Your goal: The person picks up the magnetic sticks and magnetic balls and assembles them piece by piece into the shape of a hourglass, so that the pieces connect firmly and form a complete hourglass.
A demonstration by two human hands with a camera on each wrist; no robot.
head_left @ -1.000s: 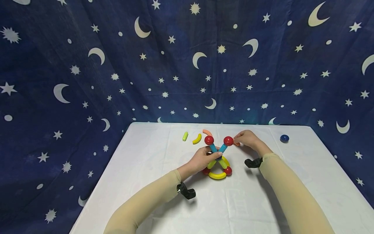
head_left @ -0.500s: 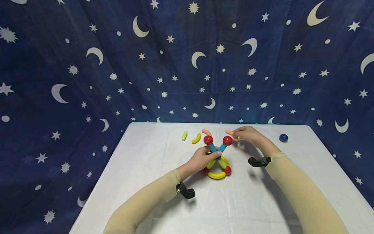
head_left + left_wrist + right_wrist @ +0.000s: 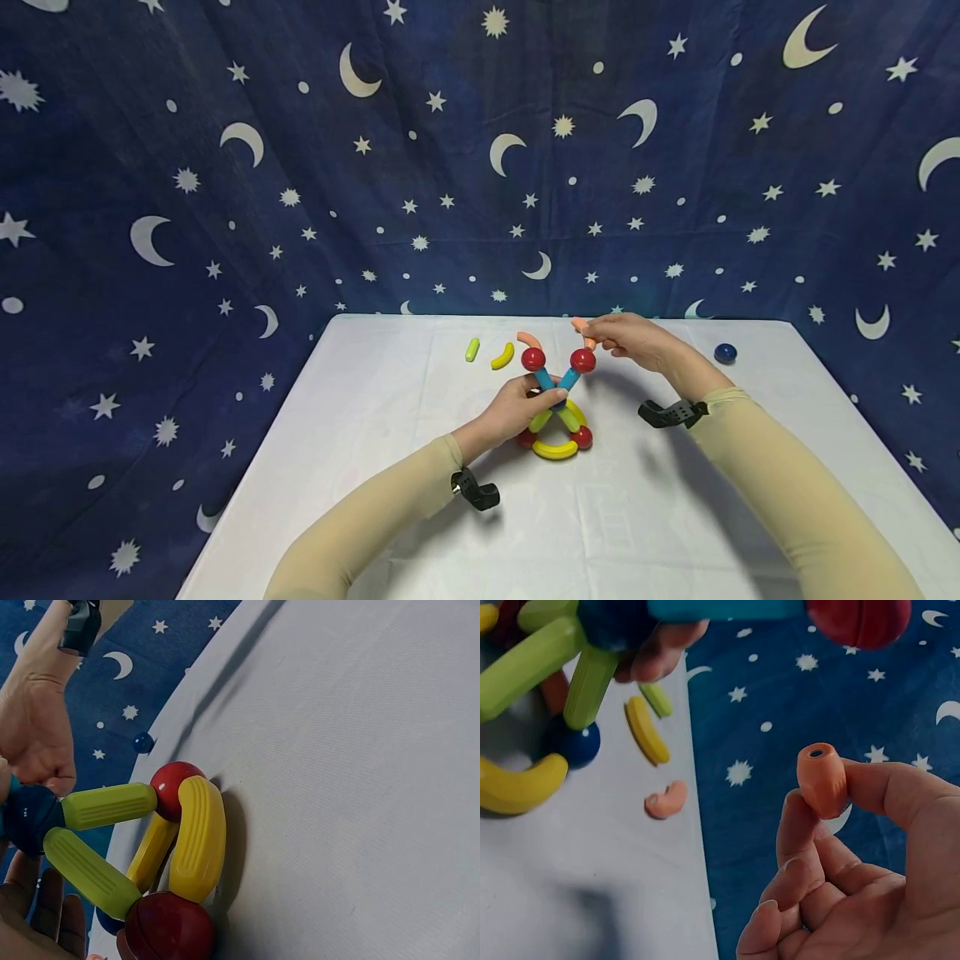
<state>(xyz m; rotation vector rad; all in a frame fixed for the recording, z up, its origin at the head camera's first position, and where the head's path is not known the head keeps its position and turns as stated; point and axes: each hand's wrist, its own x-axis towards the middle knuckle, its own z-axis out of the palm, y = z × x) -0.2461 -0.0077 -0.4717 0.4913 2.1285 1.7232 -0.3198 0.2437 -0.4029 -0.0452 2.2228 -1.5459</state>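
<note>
My left hand (image 3: 517, 410) grips a magnetic stick-and-ball model at its dark blue middle ball (image 3: 31, 819). Two light blue sticks (image 3: 569, 380) rise from there, each topped by a red ball (image 3: 533, 359). Below, green sticks (image 3: 109, 805) slope to a base of balls joined by curved yellow sticks (image 3: 198, 838). Between thumb and fingers, my right hand (image 3: 636, 340) pinches a curved orange stick (image 3: 823, 782), one end facing the wrist camera. In the head view this stick stands just above and behind the right-hand top red ball (image 3: 582, 360).
Behind the model, a green stick (image 3: 472, 349), a curved yellow stick (image 3: 502, 357) and another curved orange stick (image 3: 667, 800) lie on the white table (image 3: 405, 400). Towards the back right sits a dark blue ball (image 3: 725, 354). A star-patterned cloth (image 3: 450, 167) hangs behind.
My right hand has raised the orange stick from beside and behind the right-hand top red ball to above it, turning it more upright. My left hand and the model have stayed put.
</note>
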